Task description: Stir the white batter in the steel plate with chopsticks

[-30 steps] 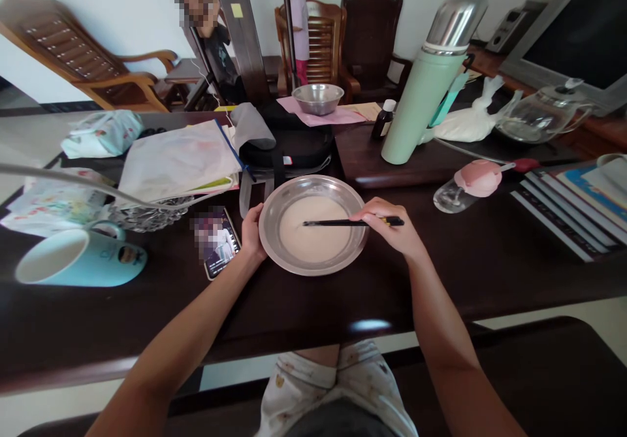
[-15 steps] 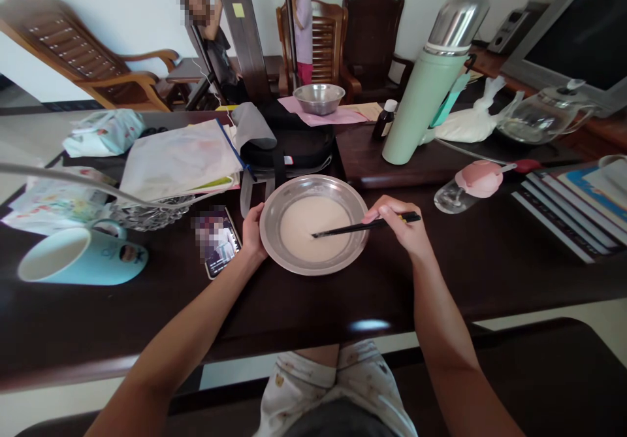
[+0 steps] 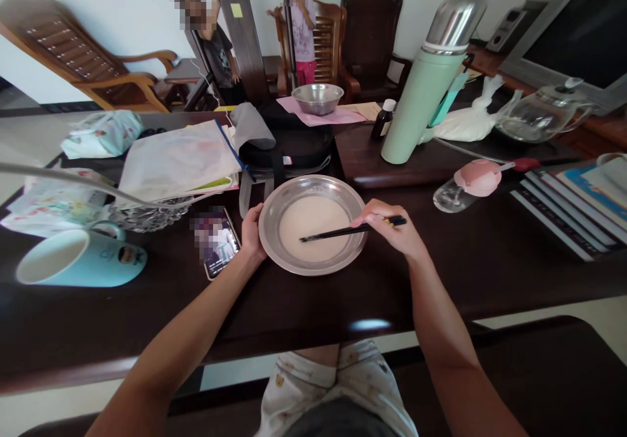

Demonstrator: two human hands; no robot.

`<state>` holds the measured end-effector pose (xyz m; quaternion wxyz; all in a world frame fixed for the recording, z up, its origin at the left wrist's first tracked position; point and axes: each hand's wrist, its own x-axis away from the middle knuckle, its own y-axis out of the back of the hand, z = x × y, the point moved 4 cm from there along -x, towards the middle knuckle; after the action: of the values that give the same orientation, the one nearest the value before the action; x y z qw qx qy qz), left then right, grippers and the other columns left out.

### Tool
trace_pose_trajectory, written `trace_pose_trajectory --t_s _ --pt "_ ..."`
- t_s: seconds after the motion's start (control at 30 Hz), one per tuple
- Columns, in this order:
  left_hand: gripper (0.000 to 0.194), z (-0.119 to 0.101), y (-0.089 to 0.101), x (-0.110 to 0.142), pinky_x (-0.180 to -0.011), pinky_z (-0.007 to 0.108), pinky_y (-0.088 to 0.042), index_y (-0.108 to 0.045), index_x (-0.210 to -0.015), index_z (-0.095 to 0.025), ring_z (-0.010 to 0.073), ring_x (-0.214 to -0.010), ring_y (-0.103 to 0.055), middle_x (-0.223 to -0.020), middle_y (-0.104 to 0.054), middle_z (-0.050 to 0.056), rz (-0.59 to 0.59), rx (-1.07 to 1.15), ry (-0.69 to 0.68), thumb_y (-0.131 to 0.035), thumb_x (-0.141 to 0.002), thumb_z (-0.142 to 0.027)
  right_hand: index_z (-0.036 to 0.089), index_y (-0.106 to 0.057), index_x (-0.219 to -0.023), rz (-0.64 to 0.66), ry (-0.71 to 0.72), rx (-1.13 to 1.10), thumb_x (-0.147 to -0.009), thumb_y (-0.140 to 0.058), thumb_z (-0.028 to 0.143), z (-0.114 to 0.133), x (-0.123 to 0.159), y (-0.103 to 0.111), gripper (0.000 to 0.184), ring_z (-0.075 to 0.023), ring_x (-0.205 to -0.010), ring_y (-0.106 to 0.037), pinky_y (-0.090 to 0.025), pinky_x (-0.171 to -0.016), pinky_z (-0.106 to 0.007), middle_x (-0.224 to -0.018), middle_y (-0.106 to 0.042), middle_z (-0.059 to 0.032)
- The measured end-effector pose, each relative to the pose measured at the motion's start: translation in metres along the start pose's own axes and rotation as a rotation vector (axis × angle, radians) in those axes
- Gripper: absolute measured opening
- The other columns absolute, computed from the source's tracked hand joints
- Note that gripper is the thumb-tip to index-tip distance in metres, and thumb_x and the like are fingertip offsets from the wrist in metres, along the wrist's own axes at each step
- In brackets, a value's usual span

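A wide metal bowl [image 3: 274, 254] stands on the dark table in front of me, with a pale, creamy liquid [image 3: 313, 218] in it. My left hand [image 3: 253, 231] grips the bowl's left rim, its thumb side up and the other fingers partly hidden under the edge. Black chopsticks [image 3: 337, 232] are pinched in my right hand [image 3: 389, 225], over the bowl's right side. Their tips dip into the liquid left of its middle. Left of the bowl lies a lit phone [image 3: 223, 244].
A blue mug [image 3: 93, 257] is at the left, near a glass dish. Behind the bowl are a black bag [image 3: 289, 149] and a small metal bowl [image 3: 318, 99]. A green thermos [image 3: 424, 104], pink-lidded cup [image 3: 470, 185] and books [image 3: 563, 218] are rightward. Two people stand beyond the table.
The chopsticks swung right and toward me, then back left through the liquid with my right hand. My left hand stayed on the rim. The person in pink trousers moved an arm outward.
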<state>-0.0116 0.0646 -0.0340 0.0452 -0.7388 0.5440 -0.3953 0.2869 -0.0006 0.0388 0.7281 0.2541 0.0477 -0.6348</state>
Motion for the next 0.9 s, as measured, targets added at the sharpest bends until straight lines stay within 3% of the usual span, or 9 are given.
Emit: trace_pose_trajectory --t_s 0.2,0.4,0.57,0.77,0.9 --pt "0.015 0.0000 0.0003 -0.0013 -0.087 0.047 -0.069 -0.073 -0.076 -0.020 0.0371 -0.091 -0.083 -0.071 -0.078 0.007 0.021 -0.001 -0.007 -0.072 -0.084 -0.032 0.028 -0.089 -0.086 -0.088 0.010 0.058 -0.105 -0.066 0.064 0.0013 0.0002 0.0063 0.046 -0.0220 -0.082 -0.076 -0.061 -0.080 -0.038 -0.085 -0.083 -0.0054" --pt "0.014 0.0013 0.0010 -0.0035 -0.088 0.049 -0.069 -0.072 -0.077 -0.021 0.0387 -0.094 -0.083 -0.077 -0.081 0.008 0.036 0.010 -0.005 -0.074 -0.082 -0.034 0.029 -0.089 -0.087 0.004 0.011 0.020 -0.104 -0.066 0.067 0.0013 0.0000 0.0002 0.048 -0.0228 -0.084 -0.077 -0.062 -0.081 -0.039 -0.087 -0.085 -0.0064" --pt "0.013 0.0000 0.0007 -0.0010 -0.086 0.047 -0.069 -0.073 -0.078 -0.021 0.0373 -0.093 -0.083 -0.075 -0.080 0.007 0.015 0.000 0.010 -0.070 -0.085 -0.032 0.029 -0.089 -0.086 -0.086 0.007 0.053 -0.105 -0.065 0.064 0.0006 0.0005 0.0057 0.046 -0.0223 -0.083 -0.076 -0.061 -0.080 -0.038 -0.085 -0.083 -0.0055" --pt "0.017 -0.0003 -0.0001 0.0005 -0.086 0.048 -0.069 -0.071 -0.076 -0.022 0.0370 -0.092 -0.083 -0.072 -0.079 0.006 0.002 -0.013 0.008 -0.068 -0.088 -0.034 0.028 -0.089 -0.087 0.004 0.010 0.031 -0.104 -0.067 0.066 0.0023 -0.0004 -0.0006 0.047 -0.0222 -0.083 -0.077 -0.062 -0.080 -0.038 -0.087 -0.084 -0.0062" --pt "0.015 0.0008 0.0002 -0.0017 -0.088 0.049 -0.069 -0.072 -0.076 -0.021 0.0389 -0.095 -0.083 -0.075 -0.080 0.007 0.020 -0.004 -0.003 -0.073 -0.084 -0.034 0.028 -0.088 -0.085 -0.076 0.003 0.053 -0.103 -0.067 0.066 0.0020 -0.0002 0.0047 0.047 -0.0225 -0.083 -0.077 -0.063 -0.080 -0.038 -0.086 -0.084 -0.0061"
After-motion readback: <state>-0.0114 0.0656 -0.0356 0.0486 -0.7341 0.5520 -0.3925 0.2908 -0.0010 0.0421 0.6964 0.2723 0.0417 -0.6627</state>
